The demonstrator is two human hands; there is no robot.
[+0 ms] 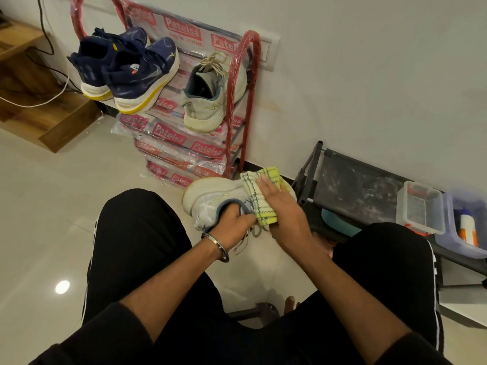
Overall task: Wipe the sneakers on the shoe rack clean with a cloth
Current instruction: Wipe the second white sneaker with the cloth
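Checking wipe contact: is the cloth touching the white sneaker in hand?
Touching. The head view shows the right hand pressing the cloth onto the white sneaker, no gap visible.

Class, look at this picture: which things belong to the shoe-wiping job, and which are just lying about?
Part of the job:
white sneaker in hand
yellow cloth
left hand
right hand
white sneaker on the rack
navy sneakers
red shoe rack

Just lying about:
clear plastic box
black low rack
white cable
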